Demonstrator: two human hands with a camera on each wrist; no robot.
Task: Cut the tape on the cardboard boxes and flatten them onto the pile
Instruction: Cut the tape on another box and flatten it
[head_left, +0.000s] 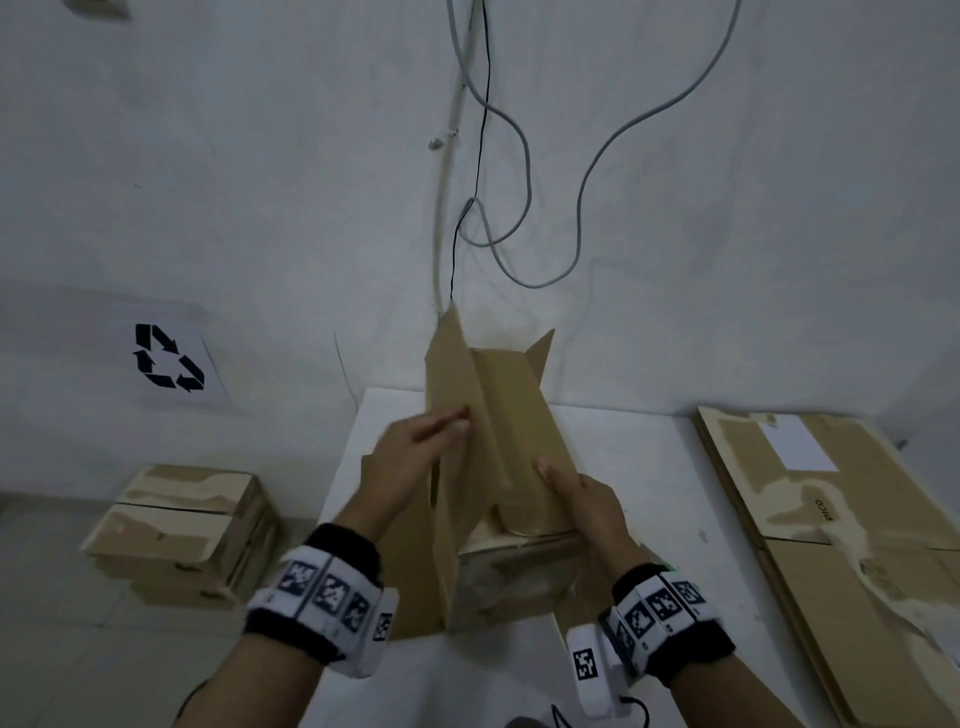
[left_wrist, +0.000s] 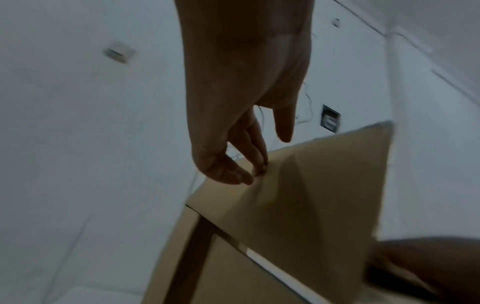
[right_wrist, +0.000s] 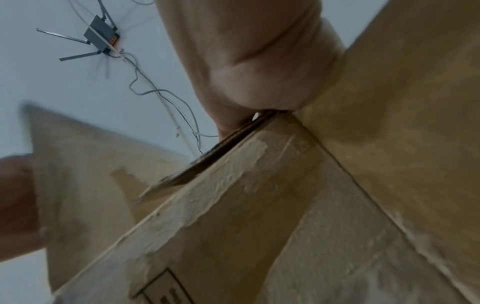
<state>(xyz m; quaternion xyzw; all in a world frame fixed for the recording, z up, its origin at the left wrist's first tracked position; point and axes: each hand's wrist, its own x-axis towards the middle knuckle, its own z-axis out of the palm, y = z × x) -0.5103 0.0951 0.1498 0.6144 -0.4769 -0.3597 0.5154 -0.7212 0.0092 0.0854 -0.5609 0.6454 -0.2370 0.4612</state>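
Cardboard box (head_left: 498, 467), half collapsed, upright on white bench (head_left: 649, 467), long axis pointing away. Left hand (head_left: 415, 447) flat against left panel, fingers (left_wrist: 255, 152) straight; right hand (head_left: 587, 499) gripping near right edge. Flattened pile (head_left: 831, 545) well to right, nearer right hand.

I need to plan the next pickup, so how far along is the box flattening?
Done: flattened boxes already lie in a pile at the right of the table. In hand: one opened box stands on the table with its flaps up; the left hand presses a flap with straight fingers and the right hand grips its edge. Left: stacked boxes beside the table, still box-shaped.
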